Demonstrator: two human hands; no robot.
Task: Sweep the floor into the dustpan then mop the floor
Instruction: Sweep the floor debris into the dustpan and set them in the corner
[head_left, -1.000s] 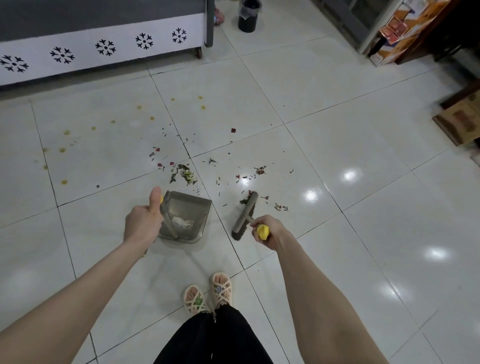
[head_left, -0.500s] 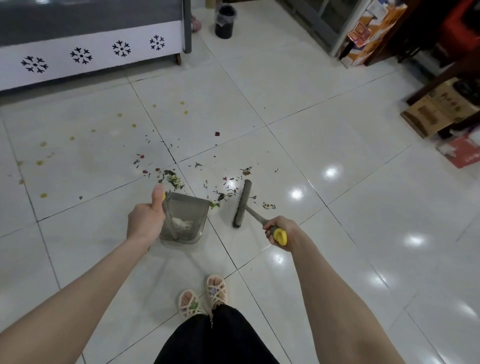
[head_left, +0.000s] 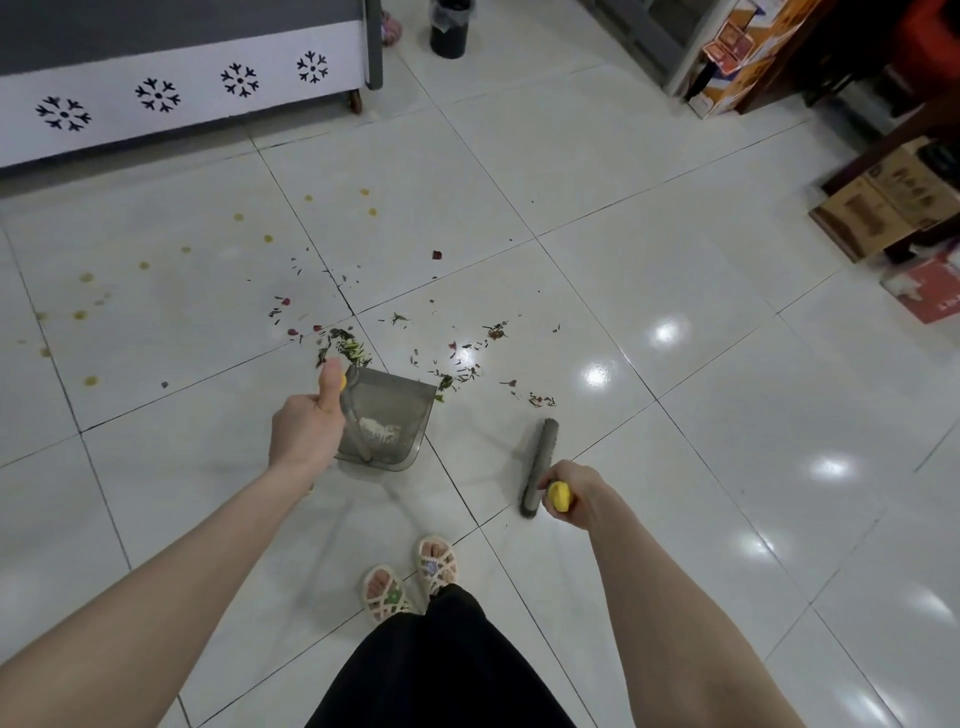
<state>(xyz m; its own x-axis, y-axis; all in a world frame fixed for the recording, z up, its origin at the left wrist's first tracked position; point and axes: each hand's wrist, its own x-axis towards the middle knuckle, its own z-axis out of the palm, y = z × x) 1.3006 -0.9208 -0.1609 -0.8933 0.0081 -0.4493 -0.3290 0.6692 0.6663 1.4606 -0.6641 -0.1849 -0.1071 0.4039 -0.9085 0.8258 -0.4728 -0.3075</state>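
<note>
- Grey plastic dustpan (head_left: 400, 405) sits on the white tiled floor (head_left: 649, 291) just left of centre, with its mouth facing far, toward the litter. A small pale heap (head_left: 382, 428) lies inside it, so some sweeping appears to be done.
- The left hand (head_left: 306, 431) is clenched round the dustpan's upright handle, with the thumb laid along its yellow grip.
- The broom head (head_left: 540, 465) is right of the pan and apart from it, on the near side of the litter. I cannot tell whether it touches the tiles. The right hand (head_left: 574, 493) grasps the yellow end of the broom's handle.
- Most of the litter is not yet collected. A clump of green leaves (head_left: 345, 351) lies just beyond the pan's far left corner. Dry bits and red petals (head_left: 467, 364) are scattered far and right of its mouth.
- Yellow-brown drips (head_left: 91, 381) dot the tiles at the left, toward the snowflake-patterned cabinet (head_left: 156, 98). They probably need the mop, and no mop is in view, so I judge the sweeping partway through and the mopping not begun.
</note>
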